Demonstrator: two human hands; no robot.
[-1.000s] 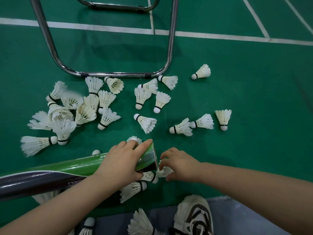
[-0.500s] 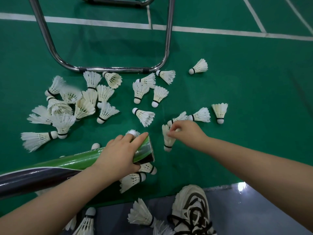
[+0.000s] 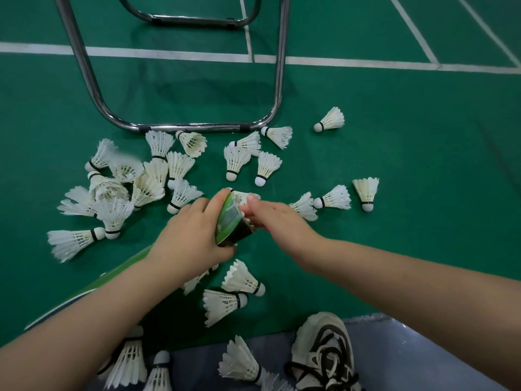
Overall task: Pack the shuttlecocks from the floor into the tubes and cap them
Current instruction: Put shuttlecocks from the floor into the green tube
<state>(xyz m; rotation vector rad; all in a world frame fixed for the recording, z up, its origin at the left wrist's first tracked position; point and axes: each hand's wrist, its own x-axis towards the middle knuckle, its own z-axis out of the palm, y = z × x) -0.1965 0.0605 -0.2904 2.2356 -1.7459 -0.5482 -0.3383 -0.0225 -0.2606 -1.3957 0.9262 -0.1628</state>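
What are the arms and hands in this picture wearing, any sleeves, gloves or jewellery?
Nothing at all, as far as the view shows. The left forearm and right forearm are bare, with no sleeve edge in sight. The left hand and right hand have no gloves, and no watch, bracelet or ring shows on the sides facing the camera.

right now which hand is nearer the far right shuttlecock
Right. Right hand is at the tube mouth, left of the far right shuttlecock; left hand grips the tube farther left.

Left hand curled in a grip, right hand pinching just beside it, both bare forearms extended forward
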